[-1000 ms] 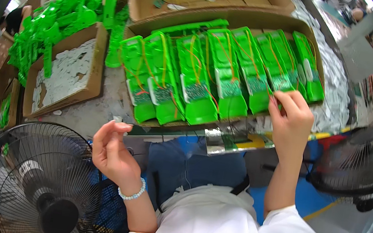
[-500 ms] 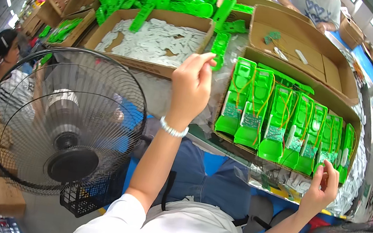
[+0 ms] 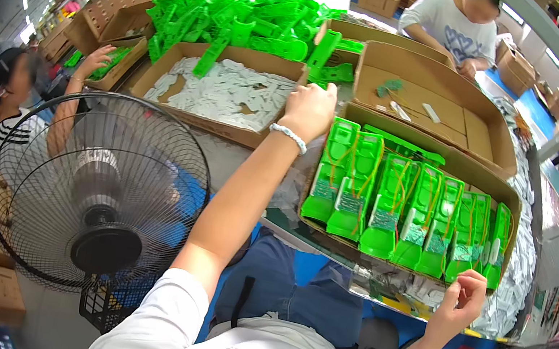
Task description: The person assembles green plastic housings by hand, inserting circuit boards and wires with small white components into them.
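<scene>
My left hand [image 3: 310, 110] reaches forward, fingers bent together, over the gap between two cartons. Its fingertips are beside loose green plastic shells [image 3: 332, 73]; whatever lies under them is hidden. My right hand [image 3: 462, 300], its fingers loosely curled with nothing visible in them, is at the front wall of a cardboard box [image 3: 512, 237]. Inside that box several green plastic shells [image 3: 390, 199] stand in a row. They carry small circuit boards [image 3: 384, 220] and thin orange and yellow wires.
Left is a carton of white plastic pieces [image 3: 234, 91], with a heap of green shells [image 3: 245, 23] behind it. A nearly bare carton [image 3: 474, 125] stands behind the filled box. Fans [image 3: 97, 219] flank me. Other people [image 3: 449, 26] work around the table.
The view has shifted, and the boxes appear lower. My left hand has stretched farther forward, covering where a green shell showed. My right fingers have curled more and sit lower against the box.
</scene>
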Demonstrator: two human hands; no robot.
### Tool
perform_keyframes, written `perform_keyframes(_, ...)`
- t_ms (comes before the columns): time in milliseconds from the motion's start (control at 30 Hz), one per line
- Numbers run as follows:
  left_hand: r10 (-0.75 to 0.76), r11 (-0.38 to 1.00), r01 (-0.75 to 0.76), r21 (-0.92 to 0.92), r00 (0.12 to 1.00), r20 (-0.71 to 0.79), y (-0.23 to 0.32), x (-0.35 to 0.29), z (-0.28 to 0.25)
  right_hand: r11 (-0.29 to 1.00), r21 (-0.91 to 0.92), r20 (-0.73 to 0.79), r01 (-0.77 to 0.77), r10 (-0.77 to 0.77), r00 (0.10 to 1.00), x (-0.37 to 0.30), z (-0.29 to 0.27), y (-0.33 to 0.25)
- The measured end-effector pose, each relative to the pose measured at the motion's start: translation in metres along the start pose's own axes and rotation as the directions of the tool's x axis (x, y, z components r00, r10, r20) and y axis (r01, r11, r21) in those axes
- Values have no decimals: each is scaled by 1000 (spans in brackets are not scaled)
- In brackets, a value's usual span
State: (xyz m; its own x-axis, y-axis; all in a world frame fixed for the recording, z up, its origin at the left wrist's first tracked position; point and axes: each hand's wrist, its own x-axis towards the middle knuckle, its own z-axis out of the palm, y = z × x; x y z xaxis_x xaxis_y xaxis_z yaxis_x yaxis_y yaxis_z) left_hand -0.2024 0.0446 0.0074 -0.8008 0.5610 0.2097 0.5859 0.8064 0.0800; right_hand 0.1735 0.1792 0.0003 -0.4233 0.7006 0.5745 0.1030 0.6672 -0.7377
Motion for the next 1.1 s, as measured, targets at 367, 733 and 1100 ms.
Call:
perform_keyframes(367,-88,975,76,-211,995,-50,-2,-1,1,945,-37,7,325,-325,946,76,29,-98)
perform_keyframes(733,-354,522,-206,-828,831,-430,-18,-105,-19,717,-9,830,697,-384,405,261,231,-82)
perform_keyframes(1100,-375,-222,-123,-967,927,-32,-25,-231,-20,820,-203,857,535,-116,503,270,311,2)
